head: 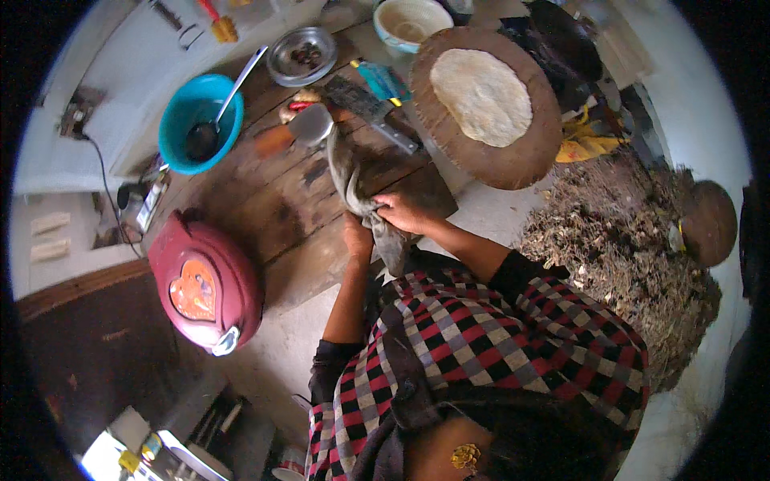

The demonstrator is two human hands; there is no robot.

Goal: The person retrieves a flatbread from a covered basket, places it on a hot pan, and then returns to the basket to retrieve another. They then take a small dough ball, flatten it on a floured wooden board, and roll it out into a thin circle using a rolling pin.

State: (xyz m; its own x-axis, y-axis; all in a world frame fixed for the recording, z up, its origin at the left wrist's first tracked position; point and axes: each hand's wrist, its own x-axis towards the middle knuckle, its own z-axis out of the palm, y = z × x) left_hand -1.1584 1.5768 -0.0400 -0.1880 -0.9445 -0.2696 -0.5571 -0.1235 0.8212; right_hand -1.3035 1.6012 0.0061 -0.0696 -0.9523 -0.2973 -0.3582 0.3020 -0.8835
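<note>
A long grey cloth [344, 165], gathered and twisted, lies over the near edge of the wooden tabletop [301, 210]. My left hand [359, 234] grips it from the left where it bunches into what looks like a knot. From the right, my right hand [402, 213] pinches the same bunched part. The cloth's loose end hangs down towards my checked garment [481, 337]. Its far end reaches the metal blade of a spatula [311, 125]. Beyond that, a cleaver [358, 102] with a dark handle lies flat on the wood.
A turquoise basin [173, 141] holding a ladle and a steel bowl [283, 69] stand at the back. A maroon rice cooker [228, 270] sits left. At right, a flatbread [481, 96] rests on a round board [535, 162], above a pile of dry brushwood [619, 240].
</note>
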